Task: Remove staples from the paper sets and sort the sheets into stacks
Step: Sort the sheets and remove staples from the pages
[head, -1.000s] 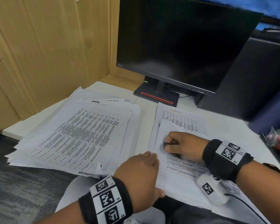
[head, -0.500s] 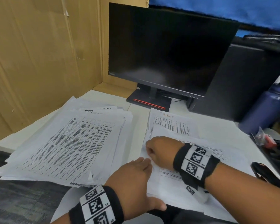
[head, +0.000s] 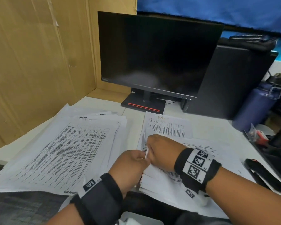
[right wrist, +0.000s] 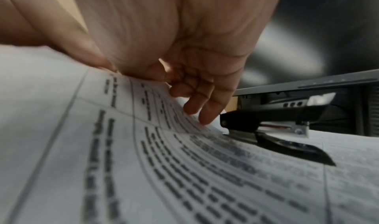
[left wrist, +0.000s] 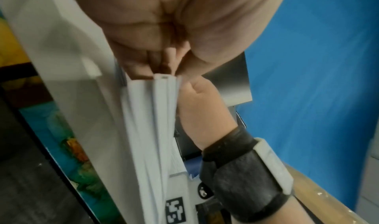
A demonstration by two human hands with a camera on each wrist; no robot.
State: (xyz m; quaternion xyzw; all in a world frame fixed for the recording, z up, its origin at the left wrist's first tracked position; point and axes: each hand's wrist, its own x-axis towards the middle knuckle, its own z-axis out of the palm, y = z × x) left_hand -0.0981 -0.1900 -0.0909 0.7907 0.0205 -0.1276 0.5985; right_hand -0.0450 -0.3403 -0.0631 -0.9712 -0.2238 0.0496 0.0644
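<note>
White printed sheets make up the paper set [head: 162, 177] lying on the desk [head: 217, 127] in front of the monitor [head: 156, 52], its long axis running from the person toward the screen, with the text lines running the same way. Its left edge is lifted where both hands meet. The left hand [head: 130, 166] pinches that edge between thumb and curled fingers; in the left wrist view the sheets fan apart slightly below the pinch. The right hand [head: 161, 150] is knuckles-up over the same corner, its fingers [right wrist: 197, 104] curled down onto the top sheet, which bends up beneath them; whether it holds a staple cannot be told. Beneath and beyond the set lies another sheet headed "Admin" [head: 167, 125], pointing the same way. To the left, apart from it across a strip of bare desk, sits a wide loose stack of printed sheets [head: 63, 151], angled toward the wooden wall [head: 39, 54]. A black stapler [head: 266, 176] rests at the right, near the right forearm. A dark blue bottle [head: 256, 108] stands beside a black computer case [head: 230, 85].
</note>
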